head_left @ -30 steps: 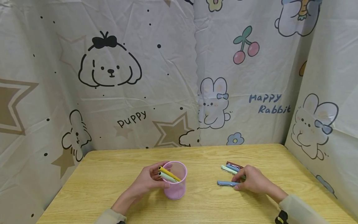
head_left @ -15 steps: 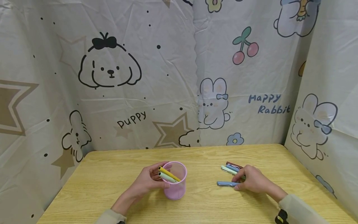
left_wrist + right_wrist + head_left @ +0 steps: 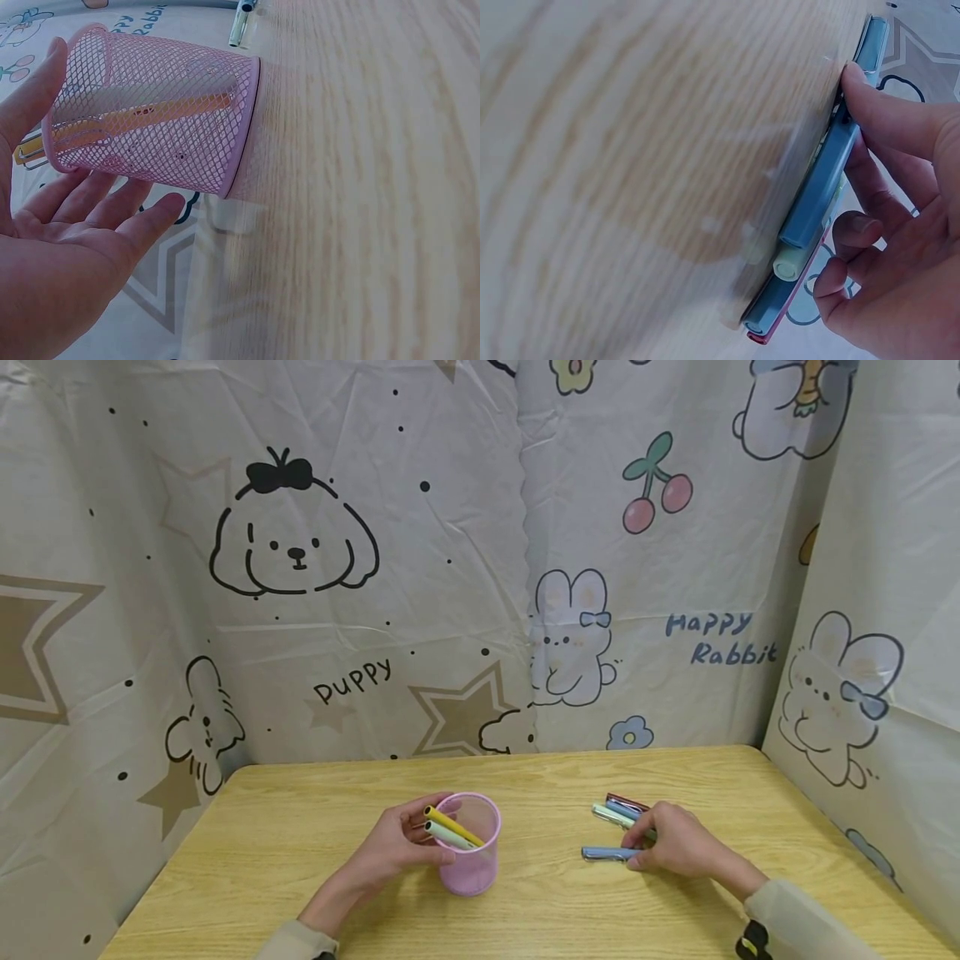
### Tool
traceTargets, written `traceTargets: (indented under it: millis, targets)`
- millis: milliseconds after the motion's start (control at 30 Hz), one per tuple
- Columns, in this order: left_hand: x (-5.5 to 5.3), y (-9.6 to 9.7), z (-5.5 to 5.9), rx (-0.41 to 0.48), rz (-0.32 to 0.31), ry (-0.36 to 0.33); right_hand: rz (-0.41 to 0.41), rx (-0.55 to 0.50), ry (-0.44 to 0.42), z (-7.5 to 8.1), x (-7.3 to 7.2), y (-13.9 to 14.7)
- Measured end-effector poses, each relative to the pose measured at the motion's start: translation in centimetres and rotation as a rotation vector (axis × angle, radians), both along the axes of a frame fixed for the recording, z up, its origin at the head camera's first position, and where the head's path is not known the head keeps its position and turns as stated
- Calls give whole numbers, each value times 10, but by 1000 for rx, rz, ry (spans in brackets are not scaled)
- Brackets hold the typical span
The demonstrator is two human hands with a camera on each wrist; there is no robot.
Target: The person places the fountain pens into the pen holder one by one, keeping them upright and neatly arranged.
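Note:
On the table stands a pink mesh pen cup (image 3: pixel 471 875), upright, with a yellow pen (image 3: pixel 454 827) and a pale green pen (image 3: pixel 447 834) leaning in it. My left hand (image 3: pixel 396 839) holds the cup near its rim, thumb on the near side and fingers on the far side. Further right, my right hand (image 3: pixel 681 843) pinches a blue pen (image 3: pixel 821 184) between thumb and fingers; the pen lies along the tabletop. Just behind it lie a light green pen (image 3: pixel 613 815), another blue pen (image 3: pixel 622 810) and a dark red pen (image 3: pixel 627 801), partly hidden by the hand.
The wood-grain table (image 3: pixel 322 810) reaches back to a hanging cloth (image 3: pixel 450 610) printed with puppies, rabbits and stars. More cloth hangs along the left and right sides. Bare tabletop lies between the cup and the pens.

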State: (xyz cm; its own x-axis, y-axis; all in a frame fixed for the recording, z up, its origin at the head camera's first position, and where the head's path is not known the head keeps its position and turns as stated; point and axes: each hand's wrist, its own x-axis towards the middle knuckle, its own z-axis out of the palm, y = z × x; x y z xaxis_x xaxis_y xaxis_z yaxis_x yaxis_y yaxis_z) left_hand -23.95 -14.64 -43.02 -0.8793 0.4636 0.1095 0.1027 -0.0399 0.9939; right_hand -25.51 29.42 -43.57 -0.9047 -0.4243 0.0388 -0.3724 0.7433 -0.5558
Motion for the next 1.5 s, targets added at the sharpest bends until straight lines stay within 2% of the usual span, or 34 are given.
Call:
traceTargets:
  millis: [200, 567, 1067, 1500]
  targets:
    - [0, 0, 0, 1, -3, 1, -6, -12, -17, 0, 1, -1]
    - [1, 0, 1, 2, -1, -6, 31, -54, -15, -1, 0, -1]
    - [1, 0, 1, -1, 8, -15, 37, -170, -94, 4, 3, -9]
    - [1, 0, 0, 1, 14, -21, 33, -247, -114, 8, 5, -17]
